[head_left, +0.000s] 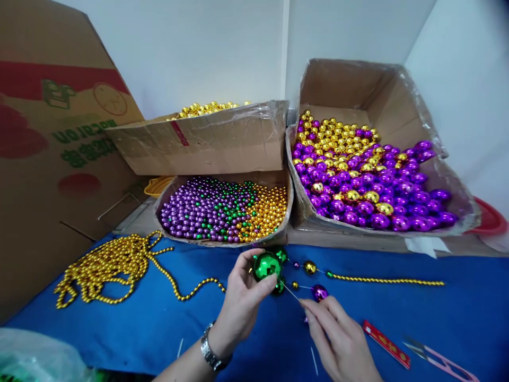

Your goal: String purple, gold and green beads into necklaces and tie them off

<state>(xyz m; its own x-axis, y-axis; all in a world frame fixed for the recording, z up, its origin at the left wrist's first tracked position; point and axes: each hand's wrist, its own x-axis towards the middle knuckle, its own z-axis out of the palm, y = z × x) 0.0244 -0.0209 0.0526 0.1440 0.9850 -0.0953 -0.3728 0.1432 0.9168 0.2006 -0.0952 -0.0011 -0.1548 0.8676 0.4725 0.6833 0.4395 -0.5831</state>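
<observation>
Just in front of the small bead box (222,241), the left hand (242,300) pinches a large green bead (266,265) while the right hand (338,339) closes its fingertips on a thin needle (292,292), open blue cloth (139,329) around them.

On the tabletop (119,329), a bead pile (107,268) lies at left, snips (437,361) at right. Behind, a low box (225,209) of small beads sits left of a bigger box (369,175) of large beads; another box (207,138) rests above the low one. A beaded strand (382,280) lies before the bigger box.
</observation>
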